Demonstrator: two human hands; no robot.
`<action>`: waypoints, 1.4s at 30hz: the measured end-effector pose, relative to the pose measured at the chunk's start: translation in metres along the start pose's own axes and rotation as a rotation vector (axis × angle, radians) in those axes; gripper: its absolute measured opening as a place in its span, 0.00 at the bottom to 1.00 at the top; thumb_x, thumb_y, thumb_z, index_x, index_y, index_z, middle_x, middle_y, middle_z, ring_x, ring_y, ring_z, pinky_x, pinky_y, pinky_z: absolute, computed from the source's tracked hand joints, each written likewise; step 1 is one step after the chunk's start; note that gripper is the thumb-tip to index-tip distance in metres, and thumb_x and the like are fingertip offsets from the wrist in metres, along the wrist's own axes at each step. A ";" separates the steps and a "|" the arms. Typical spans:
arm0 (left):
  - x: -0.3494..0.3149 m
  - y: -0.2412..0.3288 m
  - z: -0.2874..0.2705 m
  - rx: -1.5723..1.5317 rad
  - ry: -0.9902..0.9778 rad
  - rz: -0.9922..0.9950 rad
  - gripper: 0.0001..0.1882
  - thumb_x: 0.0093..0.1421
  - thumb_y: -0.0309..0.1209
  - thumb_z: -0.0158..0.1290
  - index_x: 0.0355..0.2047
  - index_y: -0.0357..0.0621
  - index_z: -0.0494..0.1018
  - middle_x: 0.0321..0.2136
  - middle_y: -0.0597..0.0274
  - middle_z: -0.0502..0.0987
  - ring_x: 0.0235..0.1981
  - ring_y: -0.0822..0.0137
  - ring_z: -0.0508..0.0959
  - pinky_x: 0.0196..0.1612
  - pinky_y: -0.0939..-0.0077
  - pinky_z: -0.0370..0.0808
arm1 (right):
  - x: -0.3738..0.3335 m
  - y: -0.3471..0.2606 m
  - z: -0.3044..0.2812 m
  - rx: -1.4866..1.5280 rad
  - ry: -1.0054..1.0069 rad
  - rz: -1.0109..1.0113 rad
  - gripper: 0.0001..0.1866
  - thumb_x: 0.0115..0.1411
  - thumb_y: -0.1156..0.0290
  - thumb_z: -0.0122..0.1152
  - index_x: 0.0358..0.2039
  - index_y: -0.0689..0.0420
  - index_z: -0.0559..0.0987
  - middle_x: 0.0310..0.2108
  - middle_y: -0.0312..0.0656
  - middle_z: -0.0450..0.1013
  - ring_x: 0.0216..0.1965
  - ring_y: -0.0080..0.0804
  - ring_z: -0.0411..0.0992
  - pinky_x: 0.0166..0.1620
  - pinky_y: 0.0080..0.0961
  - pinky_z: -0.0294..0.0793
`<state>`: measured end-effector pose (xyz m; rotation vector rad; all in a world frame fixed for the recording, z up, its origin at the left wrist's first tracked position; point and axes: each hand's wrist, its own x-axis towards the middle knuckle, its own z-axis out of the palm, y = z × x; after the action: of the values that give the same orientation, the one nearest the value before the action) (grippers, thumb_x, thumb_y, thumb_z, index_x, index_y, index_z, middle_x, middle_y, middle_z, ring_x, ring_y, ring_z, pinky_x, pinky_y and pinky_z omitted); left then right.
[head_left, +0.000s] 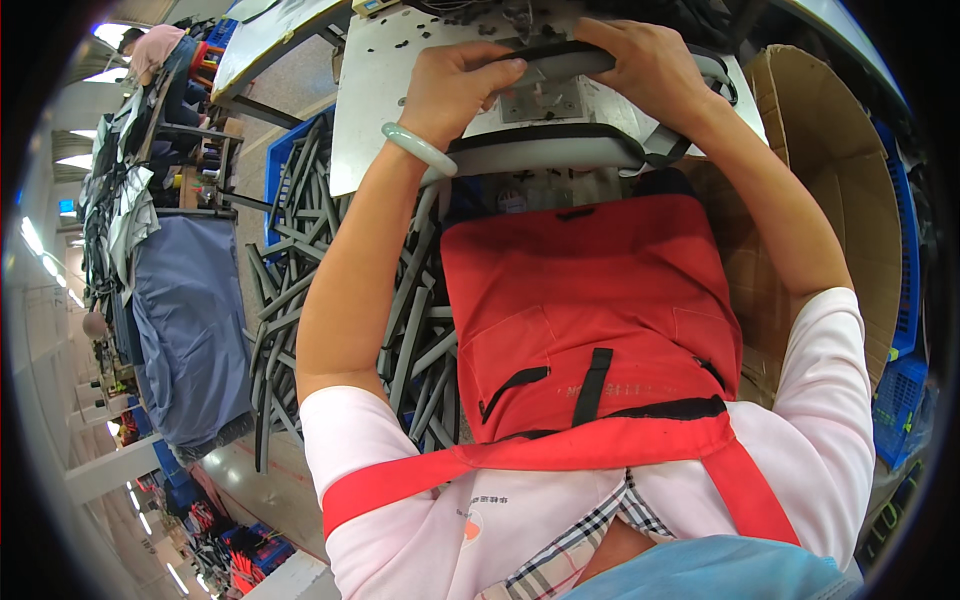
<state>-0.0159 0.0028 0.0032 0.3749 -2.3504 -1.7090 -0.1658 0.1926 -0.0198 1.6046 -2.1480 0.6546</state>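
At the far side of the worktop (368,125), our left hand (462,88) pinches one end of a black-edged grey strip (560,65) between thumb and curled fingers; it runs rightward to our right hand (645,68), whose thumb and fingers clasp it from above, neither hand spread wide. The step looks to us like guiding that strip above the metal plate (562,108), and we judge the next move calls for a level edge and even tension between both hands. Counting from the left, we have one blue-grey cloth (190,320); one blue crate (272,190) with a heap of grey strips (405,330) too tangled to count; two lengths at the worktop, the held one and a second strip (550,152) nearer us, though we cannot tell whether they join; one cardboard box (845,200); and, farthest right, at least two blue baskets (905,250).
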 end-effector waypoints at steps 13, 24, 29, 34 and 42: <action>0.018 -0.010 -0.006 -0.094 -0.011 0.068 0.15 0.58 0.28 0.61 0.42 0.29 0.78 0.26 0.60 0.78 0.22 0.76 0.70 0.27 0.82 0.66 | 0.020 -0.013 -0.019 0.020 -0.058 0.085 0.16 0.52 0.63 0.66 0.39 0.58 0.78 0.30 0.50 0.77 0.36 0.49 0.77 0.37 0.40 0.75; 0.028 -0.012 -0.001 -0.181 0.006 0.061 0.15 0.59 0.26 0.58 0.44 0.27 0.77 0.27 0.55 0.78 0.22 0.74 0.71 0.29 0.82 0.67 | 0.027 0.004 -0.009 -0.004 -0.132 0.098 0.16 0.53 0.62 0.65 0.39 0.56 0.78 0.29 0.49 0.77 0.34 0.50 0.77 0.36 0.41 0.75; 0.017 -0.015 -0.001 -0.140 0.033 0.021 0.15 0.60 0.26 0.57 0.44 0.27 0.77 0.28 0.55 0.79 0.24 0.74 0.72 0.30 0.82 0.68 | 0.023 -0.001 -0.015 0.008 -0.117 0.113 0.15 0.53 0.61 0.66 0.37 0.55 0.78 0.27 0.49 0.77 0.32 0.51 0.77 0.35 0.42 0.74; 0.023 -0.011 -0.004 -0.132 -0.011 0.052 0.16 0.60 0.29 0.59 0.44 0.28 0.77 0.28 0.56 0.80 0.24 0.74 0.73 0.30 0.83 0.71 | 0.032 -0.001 -0.022 0.005 -0.125 0.095 0.16 0.53 0.59 0.65 0.36 0.56 0.77 0.26 0.49 0.77 0.32 0.52 0.76 0.34 0.43 0.74; 0.010 -0.008 0.002 -0.141 0.067 0.036 0.16 0.61 0.27 0.57 0.45 0.27 0.76 0.31 0.53 0.81 0.26 0.71 0.77 0.33 0.81 0.75 | 0.021 -0.004 -0.023 -0.017 -0.154 0.136 0.17 0.51 0.61 0.66 0.38 0.56 0.77 0.29 0.52 0.77 0.34 0.52 0.77 0.36 0.44 0.74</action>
<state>-0.0253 -0.0014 -0.0047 0.3572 -2.1619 -1.8039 -0.1670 0.1885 0.0118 1.5558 -2.3844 0.5681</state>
